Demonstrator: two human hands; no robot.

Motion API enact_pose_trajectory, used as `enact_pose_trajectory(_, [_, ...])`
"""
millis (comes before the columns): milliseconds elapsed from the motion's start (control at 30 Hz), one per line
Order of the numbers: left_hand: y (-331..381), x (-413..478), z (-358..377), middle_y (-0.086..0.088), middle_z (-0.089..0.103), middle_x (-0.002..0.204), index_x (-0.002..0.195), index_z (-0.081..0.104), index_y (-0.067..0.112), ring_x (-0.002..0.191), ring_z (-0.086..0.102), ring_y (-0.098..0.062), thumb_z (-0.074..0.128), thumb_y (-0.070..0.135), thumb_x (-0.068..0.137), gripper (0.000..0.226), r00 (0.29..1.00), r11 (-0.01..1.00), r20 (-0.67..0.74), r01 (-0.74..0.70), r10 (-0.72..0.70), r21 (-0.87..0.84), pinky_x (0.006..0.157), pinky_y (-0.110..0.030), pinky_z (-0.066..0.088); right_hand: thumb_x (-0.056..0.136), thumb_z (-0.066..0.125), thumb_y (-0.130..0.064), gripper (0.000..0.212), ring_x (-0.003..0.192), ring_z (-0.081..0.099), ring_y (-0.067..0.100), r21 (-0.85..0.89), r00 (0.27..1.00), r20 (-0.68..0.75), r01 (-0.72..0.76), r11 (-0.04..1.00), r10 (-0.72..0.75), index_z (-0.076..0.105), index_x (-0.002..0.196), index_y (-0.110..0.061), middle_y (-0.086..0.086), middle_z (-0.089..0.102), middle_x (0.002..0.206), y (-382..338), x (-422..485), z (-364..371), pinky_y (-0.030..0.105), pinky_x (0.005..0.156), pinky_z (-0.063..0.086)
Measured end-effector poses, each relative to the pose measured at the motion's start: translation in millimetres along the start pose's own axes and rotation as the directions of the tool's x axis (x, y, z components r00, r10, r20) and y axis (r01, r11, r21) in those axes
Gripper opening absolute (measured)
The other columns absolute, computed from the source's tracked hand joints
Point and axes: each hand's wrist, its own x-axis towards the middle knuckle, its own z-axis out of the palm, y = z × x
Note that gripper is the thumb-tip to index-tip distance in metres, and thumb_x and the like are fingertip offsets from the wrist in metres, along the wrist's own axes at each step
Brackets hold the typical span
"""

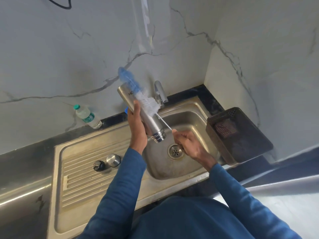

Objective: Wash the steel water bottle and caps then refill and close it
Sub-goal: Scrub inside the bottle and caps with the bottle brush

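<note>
My left hand [137,125] grips the steel water bottle [148,120] by its body, holding it tilted over the sink basin [188,121] with its open threaded mouth pointing down towards me. My right hand [187,144] holds the thin handle of a blue and white bottle brush [138,91], whose bristles lie against the outside of the bottle. On the ribbed draining board [77,178] stand two caps: a steel outer cap [113,160] and a black inner cap [98,165] beside it.
A steel tap [160,92] rises behind the basin, with the drain [175,151] below. A clear plastic bottle with a green cap [87,116] stands on the dark counter at the wall. A dark plastic basket [240,135] sits right of the sink.
</note>
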Motion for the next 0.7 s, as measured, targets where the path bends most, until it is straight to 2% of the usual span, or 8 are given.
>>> enact_pose_trajectory(100, [7.2, 6.0, -6.8, -0.007, 0.069, 0.132, 0.138, 0.056, 0.029, 0.122, 0.069, -0.026, 0.059, 0.048, 0.104, 0.040, 1.000, 1.000, -0.015, -0.014, 0.014, -0.021, 0.108, -0.052, 0.054, 0.111, 0.050, -0.037, 0.054, 0.046, 0.025, 0.007, -0.021, 1.000, 0.011, 0.010, 1.000, -0.010, 0.038, 0.061, -0.021, -0.006, 0.030, 0.054, 18.9, -9.2, -3.5, 0.021, 0.045, 0.023])
enact_pose_trajectory(233, [8.4, 9.7, -15.2, -0.003, 0.066, 0.113, 0.135, 0.056, 0.033, 0.108, 0.068, -0.024, 0.062, 0.056, 0.095, 0.046, 0.998, 1.000, -0.063, -0.021, 0.021, -0.005, 0.107, -0.051, 0.055, 0.111, 0.049, -0.039, 0.055, 0.046, 0.025, 0.008, -0.030, 0.999, 0.033, -0.038, 0.999, 0.039, 0.037, 0.059, -0.024, -0.005, 0.030, 0.054, 37.0, -21.9, -2.9, 0.022, 0.046, 0.023])
enact_pose_trajectory(333, [3.0, 4.5, -12.0, -0.008, 0.068, 0.124, 0.135, 0.056, 0.032, 0.117, 0.069, -0.028, 0.059, 0.050, 0.103, 0.037, 0.999, 1.000, -0.041, -0.024, 0.024, 0.011, 0.108, -0.053, 0.054, 0.112, 0.048, -0.037, 0.056, 0.046, 0.026, 0.009, -0.032, 0.999, 0.021, -0.025, 0.999, 0.026, 0.038, 0.059, -0.019, -0.005, 0.031, 0.054, 23.4, -11.5, -0.1, 0.022, 0.046, 0.024])
enact_pose_trajectory(400, [0.4, -0.8, -5.3, -0.008, 0.069, 0.129, 0.140, 0.055, 0.024, 0.118, 0.071, -0.027, 0.058, 0.046, 0.105, 0.041, 1.000, 1.000, -0.016, -0.013, 0.013, 0.028, 0.104, -0.049, 0.058, 0.112, 0.048, -0.038, 0.056, 0.048, 0.026, 0.011, -0.045, 1.000, 0.003, 0.007, 0.999, -0.007, 0.041, 0.061, -0.014, -0.004, 0.032, 0.055, 8.7, 0.9, 0.8, 0.025, 0.046, 0.024])
enact_pose_trajectory(467, [1.0, -5.1, 0.2, -0.006, 0.070, 0.124, 0.146, 0.052, 0.016, 0.107, 0.073, -0.019, 0.059, 0.046, 0.106, 0.050, 1.000, 0.999, 0.001, 0.002, -0.002, 0.051, 0.091, -0.038, 0.060, 0.112, 0.048, -0.039, 0.055, 0.047, 0.027, 0.012, -0.044, 1.000, -0.002, 0.025, 0.999, -0.025, 0.044, 0.063, -0.015, -0.004, 0.033, 0.055, -1.1, 10.5, 1.6, 0.024, 0.046, 0.024])
enact_pose_trajectory(533, [4.1, -4.1, 0.1, -0.004, 0.069, 0.121, 0.146, 0.051, 0.015, 0.104, 0.073, -0.016, 0.061, 0.051, 0.102, 0.059, 1.000, 0.999, -0.006, 0.011, -0.011, 0.051, 0.087, -0.034, 0.060, 0.112, 0.048, -0.039, 0.055, 0.047, 0.027, 0.012, -0.042, 0.999, 0.004, 0.034, 0.999, -0.034, 0.043, 0.062, -0.018, -0.004, 0.033, 0.054, -1.4, 12.4, 1.7, 0.023, 0.046, 0.024])
enact_pose_trajectory(633, [9.2, 5.0, -8.8, -0.016, 0.066, 0.136, 0.149, 0.050, 0.018, 0.122, 0.069, -0.031, 0.064, 0.060, 0.093, 0.072, 1.000, 1.000, -0.024, -0.012, 0.013, 0.028, 0.103, -0.050, 0.057, 0.112, 0.048, -0.037, 0.056, 0.047, 0.026, 0.012, -0.039, 0.999, 0.026, 0.025, 0.999, -0.024, 0.043, 0.061, -0.015, -0.002, 0.032, 0.055, 15.1, -2.4, -1.6, 0.024, 0.046, 0.022])
enact_pose_trajectory(700, [12.1, 11.3, -16.8, -0.021, 0.064, 0.139, 0.151, 0.050, 0.017, 0.123, 0.068, -0.038, 0.069, 0.067, 0.087, 0.084, 0.999, 1.000, -0.040, -0.009, 0.009, 0.003, 0.107, -0.059, 0.053, 0.112, 0.048, -0.037, 0.058, 0.045, 0.027, 0.008, -0.027, 0.999, 0.052, 0.015, 1.000, -0.014, 0.041, 0.059, -0.013, -0.003, 0.032, 0.053, 34.3, -15.8, -4.2, 0.020, 0.045, 0.024])
